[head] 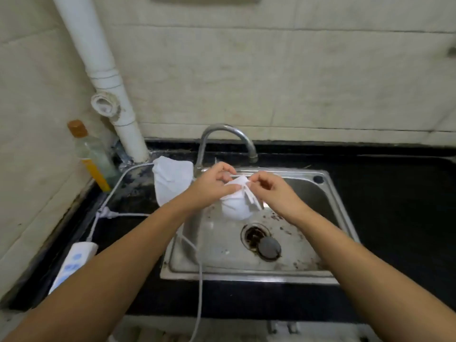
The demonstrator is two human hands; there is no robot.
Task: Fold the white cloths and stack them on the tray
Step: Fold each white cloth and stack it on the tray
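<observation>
Both forearms reach far over the sink [330, 193]; left hand [209, 186] and right hand [274, 191] pinch the white cloth [237, 206], which hangs downward between them.

No text, label or number is legible anywhere.

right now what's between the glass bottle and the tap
In the head view, a second white cloth lies crumpled on the black counter between the glass bottle and the tap, with the white pipe's foot behind it.
</observation>
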